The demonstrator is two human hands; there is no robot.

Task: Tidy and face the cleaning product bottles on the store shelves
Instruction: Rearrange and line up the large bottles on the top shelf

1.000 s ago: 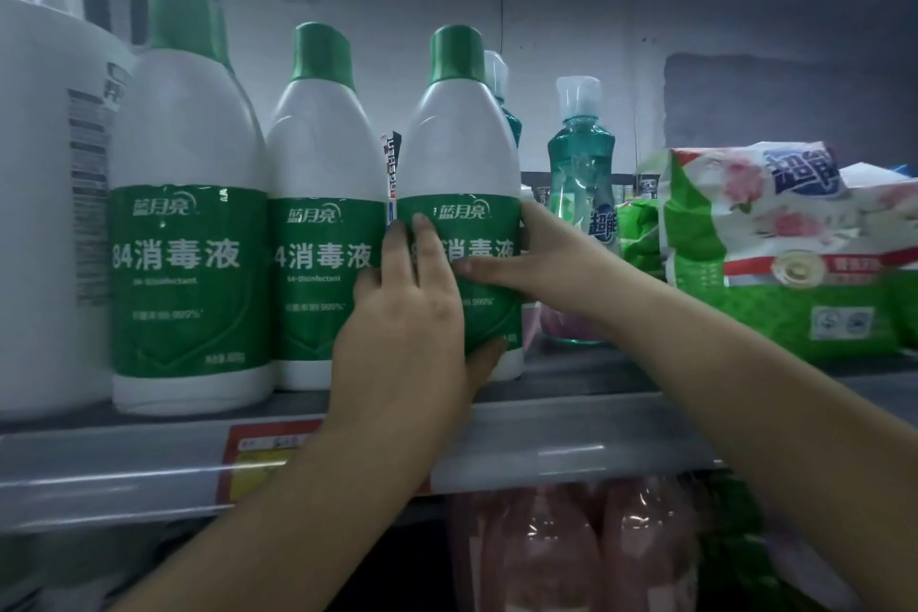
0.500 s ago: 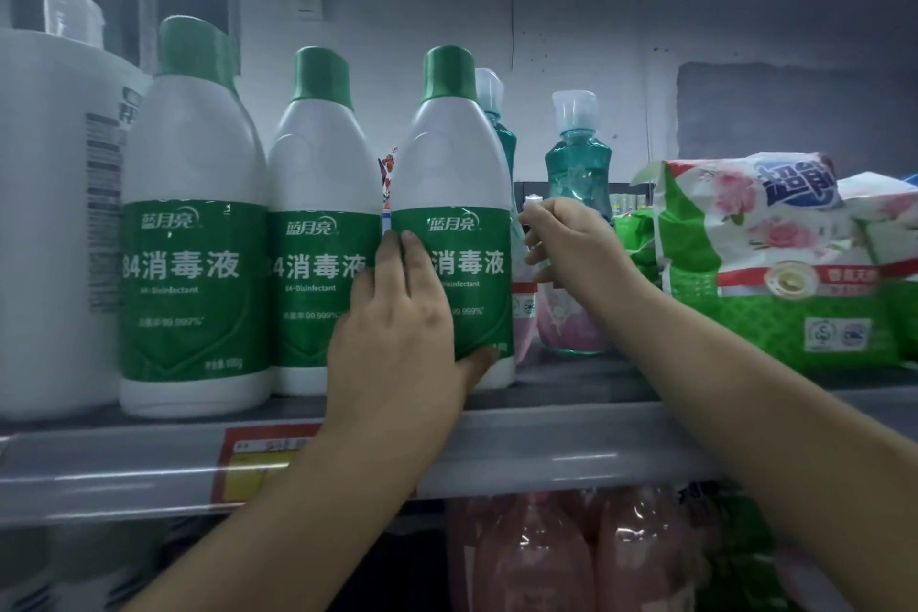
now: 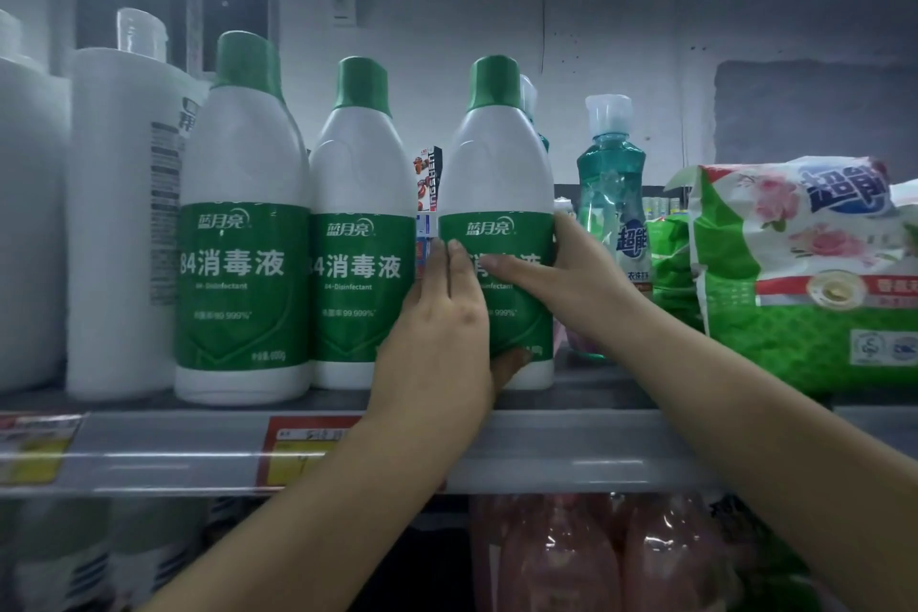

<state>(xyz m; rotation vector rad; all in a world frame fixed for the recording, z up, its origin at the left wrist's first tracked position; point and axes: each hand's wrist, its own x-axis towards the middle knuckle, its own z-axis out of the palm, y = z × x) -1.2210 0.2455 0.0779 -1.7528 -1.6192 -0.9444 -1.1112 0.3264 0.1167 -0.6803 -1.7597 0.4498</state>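
Note:
Three white disinfectant bottles with green caps and green labels stand in a row on the grey shelf [image 3: 621, 442]. The rightmost bottle [image 3: 497, 164] is upright with its label facing me. My left hand [image 3: 442, 328] wraps its lower left side, thumb under the label's bottom. My right hand [image 3: 561, 278] presses across the label from the right side. The middle bottle [image 3: 362, 214] and the left bottle [image 3: 243, 214] stand close together, labels facing forward. A small gap separates the middle bottle from the held one.
Tall white bottles [image 3: 119, 224] stand at far left. A teal liquid bottle [image 3: 611, 179] and green detergent bags [image 3: 804, 273] sit to the right. A small printed box [image 3: 427, 184] shows behind the gap. Pink bottles [image 3: 596, 557] fill the shelf below. Price tags [image 3: 303, 452] line the shelf edge.
My right hand has come back from the bottle's rear right side onto the front of its label. My left hand keeps its grip, and the view has tilted up slightly.

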